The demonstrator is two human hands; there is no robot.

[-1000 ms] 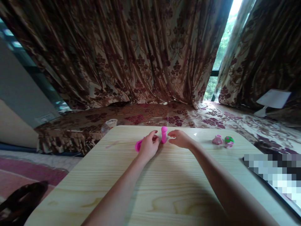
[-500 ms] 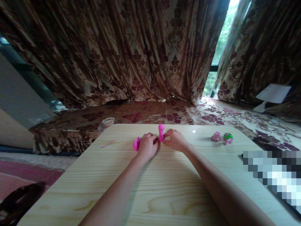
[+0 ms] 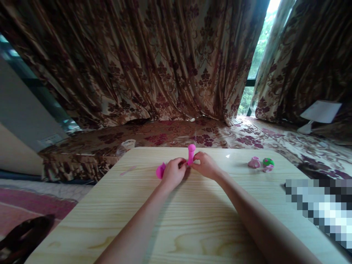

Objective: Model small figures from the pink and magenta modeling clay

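Note:
An upright pink piece with a round knob on top [image 3: 191,152] stands near the far edge of the table. From the right, my right hand [image 3: 206,165] pinches its lower part between thumb and fingers. My left hand [image 3: 174,171] has its thumb and fingertips closed at the base from the other side; the exact contact is too small to make out. Just left of that hand lies a magenta piece [image 3: 160,171], partly hidden behind it. It looks rounded, with a pointed edge on top.
On the right of the wooden table [image 3: 198,227] lie a small pale pink piece [image 3: 254,162], a green and pink ball [image 3: 268,162] and another pink piece [image 3: 268,168]. A pixelated object [image 3: 324,209] covers the right edge. A clear container [image 3: 127,145] sits beyond the far left corner.
The view has shifted slightly. The knobbed pink piece leans a little less or has turned slightly between my fingers, and both hands stay close around its base.

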